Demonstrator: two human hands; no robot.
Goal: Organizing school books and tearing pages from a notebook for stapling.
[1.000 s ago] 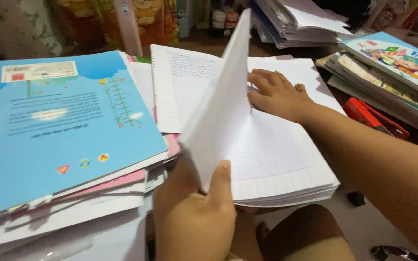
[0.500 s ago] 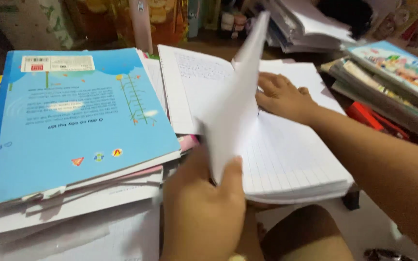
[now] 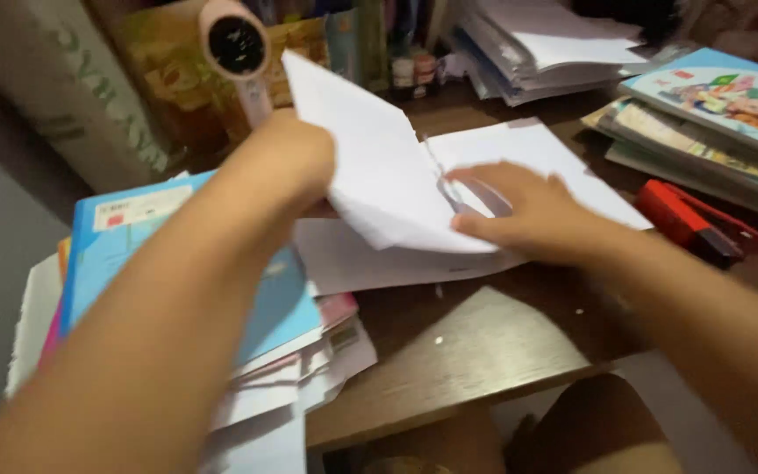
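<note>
Nearest, a blue book tops a pile on the worktop. Beyond it, the left hand pinches a lifted sheaf of pages, while the right hand presses flat on the notebook. The sheaf looks partly turned and not yet laid down; a red stapler lies further right.

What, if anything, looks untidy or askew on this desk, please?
The pile under the blue book is ragged: loose papers splay past the wooden desk's front edge. The left hand lifts white sheets; the right hand presses the rest.
</note>
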